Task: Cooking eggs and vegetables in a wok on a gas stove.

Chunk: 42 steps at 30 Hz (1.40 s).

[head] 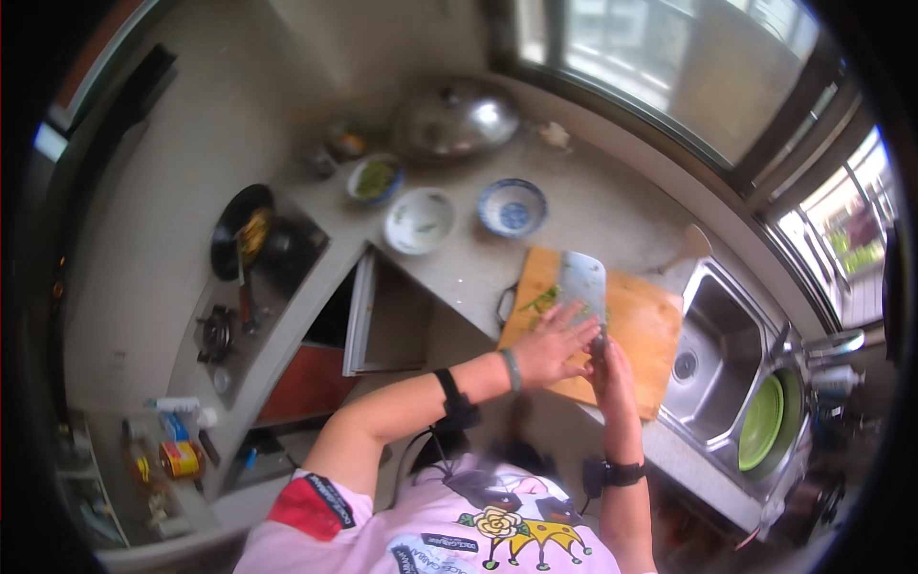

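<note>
My right hand [614, 373] grips the handle of a cleaver [584, 280], its broad blade pointing away from me over a wooden cutting board [640, 319]. Against the near part of the blade, my left hand [552, 346] lies with its fingers spread. Small green bits cling to the blade. Chopped green vegetable pieces [543, 298] lie on the board just left of the cleaver. Part of the handle is hidden by my fingers.
Beyond the board stand a blue-and-white bowl [512, 208], a white bowl [419, 221] and a bowl of greens [376, 179]. A sink [706, 366] holding a green basin [762, 422] is at right. At left, a wok [224, 244] contains food. A cabinet door [358, 316] stands ajar.
</note>
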Each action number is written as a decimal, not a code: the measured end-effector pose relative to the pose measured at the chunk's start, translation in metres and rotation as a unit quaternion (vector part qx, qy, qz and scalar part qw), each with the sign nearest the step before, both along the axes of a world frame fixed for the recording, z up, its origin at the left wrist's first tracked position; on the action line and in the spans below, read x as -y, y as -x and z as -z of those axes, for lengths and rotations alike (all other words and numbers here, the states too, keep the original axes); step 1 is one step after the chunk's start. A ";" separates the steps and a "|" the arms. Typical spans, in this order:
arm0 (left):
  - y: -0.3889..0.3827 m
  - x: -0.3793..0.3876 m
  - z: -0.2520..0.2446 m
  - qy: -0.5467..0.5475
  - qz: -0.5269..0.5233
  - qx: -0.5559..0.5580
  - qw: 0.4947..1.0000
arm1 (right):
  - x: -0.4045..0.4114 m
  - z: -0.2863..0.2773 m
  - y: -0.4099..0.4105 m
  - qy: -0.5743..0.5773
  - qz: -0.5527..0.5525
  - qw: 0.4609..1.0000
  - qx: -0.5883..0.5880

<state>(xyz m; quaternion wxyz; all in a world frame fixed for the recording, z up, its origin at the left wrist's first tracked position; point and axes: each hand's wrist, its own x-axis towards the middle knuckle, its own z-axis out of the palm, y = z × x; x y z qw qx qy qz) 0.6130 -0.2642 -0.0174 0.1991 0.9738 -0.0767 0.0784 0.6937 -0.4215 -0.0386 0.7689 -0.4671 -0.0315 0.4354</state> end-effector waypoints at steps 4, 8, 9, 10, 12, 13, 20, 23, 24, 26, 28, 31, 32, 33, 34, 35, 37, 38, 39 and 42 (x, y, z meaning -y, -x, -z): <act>0.003 -0.002 0.002 0.017 -0.018 0.010 1.000 | -0.002 -0.006 -0.006 0.013 -0.025 1.000 -0.009; 0.003 -0.002 0.006 0.004 -0.038 -0.012 0.999 | -0.001 -0.001 -0.011 0.016 -0.042 0.999 -0.010; 0.004 -0.003 0.008 0.010 -0.029 -0.012 0.999 | -0.002 0.001 -0.013 0.021 -0.050 0.998 -0.009; 0.003 -0.001 0.010 0.003 -0.038 -0.015 0.999 | 0.000 0.004 -0.014 0.034 -0.048 0.998 -0.021; 0.000 0.002 0.010 0.001 -0.044 -0.021 0.999 | 0.003 0.008 -0.017 0.022 -0.054 0.998 -0.024; 0.000 0.002 0.010 0.007 -0.035 -0.023 0.999 | 0.003 0.008 -0.017 0.022 -0.059 0.998 -0.022; -0.015 0.011 0.022 -0.021 -0.004 -0.036 0.999 | 0.029 0.013 -0.024 0.043 -0.051 0.997 -0.029; -0.022 0.014 0.030 -0.024 0.009 -0.042 0.999 | 0.040 0.013 -0.024 0.062 -0.046 0.997 -0.029; -0.024 0.014 0.033 -0.023 0.014 -0.042 0.999 | 0.044 0.013 -0.025 0.071 -0.047 0.996 -0.029; -0.030 0.014 0.038 -0.027 0.009 -0.040 0.999 | 0.053 0.013 -0.025 0.070 -0.042 0.996 -0.030; -0.036 0.014 0.039 -0.029 0.009 -0.036 0.999 | 0.060 0.013 -0.025 0.070 -0.039 0.996 -0.032; -0.041 0.015 0.038 -0.030 0.003 -0.030 0.999 | 0.067 0.010 -0.024 0.070 -0.034 0.996 -0.039; -0.042 0.016 0.037 -0.033 0.006 -0.029 0.999 | 0.069 0.010 -0.023 0.063 -0.025 0.996 -0.050; -0.044 0.018 0.035 -0.034 0.009 -0.027 0.999 | 0.071 0.009 -0.022 0.056 -0.015 0.996 -0.061; -0.045 0.021 0.033 -0.033 0.013 -0.026 0.999 | 0.073 0.010 -0.022 0.057 -0.012 0.996 -0.061; -0.046 0.024 0.031 -0.033 0.042 -0.027 0.998 | 0.075 0.010 -0.022 0.052 -0.004 0.997 -0.063; -0.046 0.029 0.028 -0.033 0.071 -0.027 0.997 | 0.076 0.009 -0.023 0.046 0.003 0.997 -0.065; -0.048 0.032 0.027 -0.036 0.080 -0.028 0.996 | 0.076 0.008 -0.023 0.047 0.004 0.997 -0.063; -0.049 0.034 0.026 -0.040 0.089 -0.028 0.995 | 0.076 0.006 -0.024 0.046 0.005 0.997 -0.061; -0.053 0.033 0.023 -0.046 0.083 -0.044 0.995 | 0.077 0.010 -0.026 0.040 -0.014 0.998 -0.040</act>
